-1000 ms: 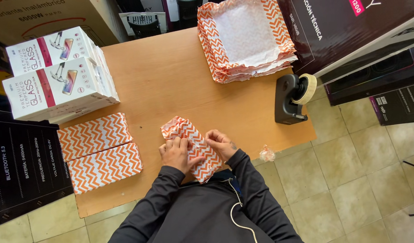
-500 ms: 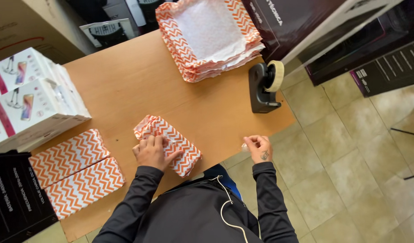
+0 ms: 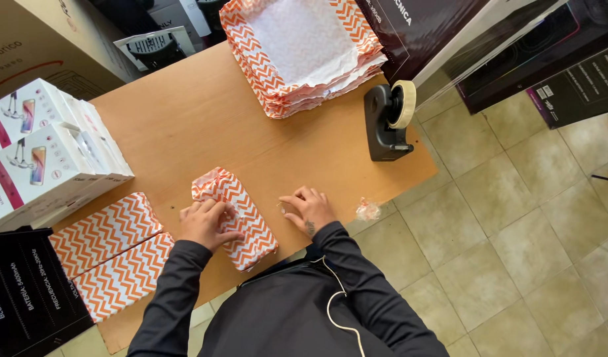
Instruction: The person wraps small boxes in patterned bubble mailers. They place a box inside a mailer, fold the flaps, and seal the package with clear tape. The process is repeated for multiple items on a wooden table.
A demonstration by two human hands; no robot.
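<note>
On the counter (image 3: 185, 125) before you, your left hand (image 3: 203, 223) presses flat, fingers loose, on the orange chevron-wrapped parcel (image 3: 238, 215); your right hand (image 3: 307, 208) pinches a clear tape piece (image 3: 282, 206) just beside it.

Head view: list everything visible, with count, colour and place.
half-wrapped parcel: one, orange-and-white zigzag, table front centre
wrapped parcels: two, same paper, front left
paper sheets: stack, same pattern, far edge
tape dispenser: one, black, right edge
white boxes: stack, left
dark boxes: black, lower left and upper right
table: one, light wood
left hand: pressing the half-wrapped parcel
right hand: on the table, beside it
</note>
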